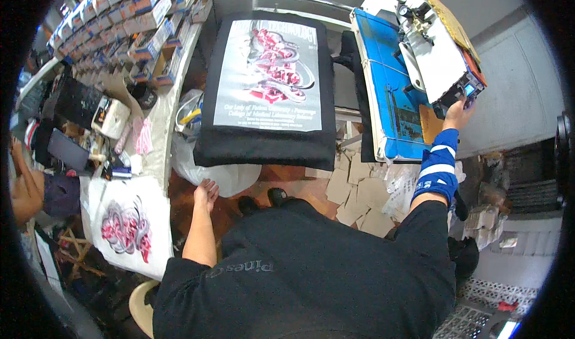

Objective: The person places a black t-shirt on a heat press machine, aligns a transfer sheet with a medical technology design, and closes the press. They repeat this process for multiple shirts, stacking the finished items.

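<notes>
A black garment (266, 141) lies flat on a press platen, covered by a printed transfer sheet (269, 75) with a red and grey design. My left hand (206, 193) hangs open below the platen's front left corner, holding nothing. My right hand (458, 115), with a blue and white wrist band, reaches up to the right and touches the small control box (460, 91) on the swung-away blue heat press head (389, 81). Whether its fingers press a button is hidden.
A long table (159, 117) on the left carries several stacked boxes (129, 21) and clutter. A white sheet with the same red design (129, 228) lies at its near end. Another person's arm (27, 186) shows at far left. Cardboard scraps (356, 189) litter the floor.
</notes>
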Action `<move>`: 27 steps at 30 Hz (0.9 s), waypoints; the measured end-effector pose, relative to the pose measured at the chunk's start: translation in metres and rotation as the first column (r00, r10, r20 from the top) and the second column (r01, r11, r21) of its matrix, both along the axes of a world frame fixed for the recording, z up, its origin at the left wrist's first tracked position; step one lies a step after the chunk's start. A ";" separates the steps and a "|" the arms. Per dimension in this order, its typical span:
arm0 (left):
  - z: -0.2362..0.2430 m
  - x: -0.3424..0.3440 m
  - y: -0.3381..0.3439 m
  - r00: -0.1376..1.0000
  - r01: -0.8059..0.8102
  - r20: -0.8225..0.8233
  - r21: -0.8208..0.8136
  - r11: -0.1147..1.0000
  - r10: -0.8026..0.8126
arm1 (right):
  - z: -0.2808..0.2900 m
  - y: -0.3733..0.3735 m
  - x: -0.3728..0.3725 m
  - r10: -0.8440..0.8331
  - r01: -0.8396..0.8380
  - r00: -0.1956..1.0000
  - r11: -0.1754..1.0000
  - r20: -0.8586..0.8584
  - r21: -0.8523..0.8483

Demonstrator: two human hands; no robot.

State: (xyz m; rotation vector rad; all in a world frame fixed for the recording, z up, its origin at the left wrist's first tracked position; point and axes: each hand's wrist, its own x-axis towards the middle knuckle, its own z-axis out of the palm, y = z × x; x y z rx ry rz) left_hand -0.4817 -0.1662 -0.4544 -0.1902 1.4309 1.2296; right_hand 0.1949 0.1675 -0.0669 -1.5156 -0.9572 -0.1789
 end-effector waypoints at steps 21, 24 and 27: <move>0.122 -0.057 0.061 0.906 0.312 -0.374 0.282 0.907 -0.196 | -0.040 -0.061 -0.080 0.325 -0.380 0.887 0.918 0.327 0.118; 0.181 -0.043 0.071 0.804 0.353 -0.536 0.078 0.932 -0.259 | -0.210 -0.117 -0.168 0.700 -0.750 0.662 0.611 -0.268 -0.254; 0.220 -0.039 0.062 0.473 0.350 -0.791 -0.235 0.907 -0.388 | -0.281 -0.146 -0.193 0.553 -0.826 0.554 0.274 -0.622 -0.493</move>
